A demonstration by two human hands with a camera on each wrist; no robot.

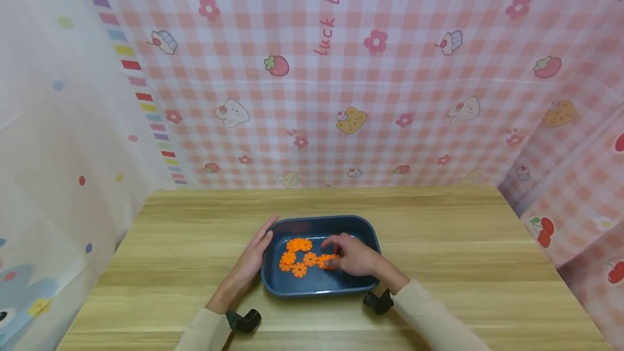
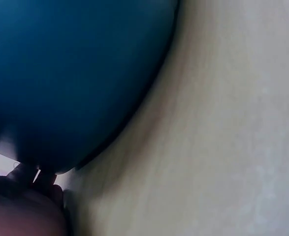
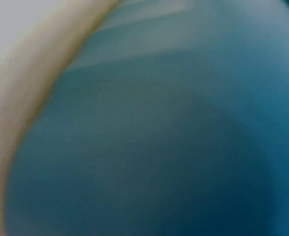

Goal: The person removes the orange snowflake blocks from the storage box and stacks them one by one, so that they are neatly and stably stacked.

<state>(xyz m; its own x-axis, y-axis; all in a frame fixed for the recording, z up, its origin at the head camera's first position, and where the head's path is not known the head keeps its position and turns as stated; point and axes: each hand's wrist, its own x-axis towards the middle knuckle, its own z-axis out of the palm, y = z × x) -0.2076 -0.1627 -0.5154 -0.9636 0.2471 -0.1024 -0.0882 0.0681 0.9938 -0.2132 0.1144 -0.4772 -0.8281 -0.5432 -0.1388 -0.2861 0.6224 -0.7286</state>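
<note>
A dark blue rectangular tray (image 1: 319, 291) holds several orange notched plastic discs (image 1: 299, 270), some overlapping, mostly in its left and middle part. My left hand (image 1: 251, 259) rests against the tray's left side with its fingers extended along the wall. In the left wrist view the tray's outer wall (image 2: 75, 73) fills the upper left, and fingers show darkly at its edge. My right hand (image 1: 358, 256) reaches inside the tray, its fingertips at the discs right of the middle and its fingers spread apart. The right wrist view shows only blurred blue tray surface (image 3: 149, 137); the fingers are hidden there.
The tray stands on a wood-grain table (image 1: 439, 221). A pink checked cloth (image 1: 312, 91) hangs behind the table, with printed cloths at both sides. Black wrist devices (image 1: 245, 320) sit under both wrists, close to the tabletop.
</note>
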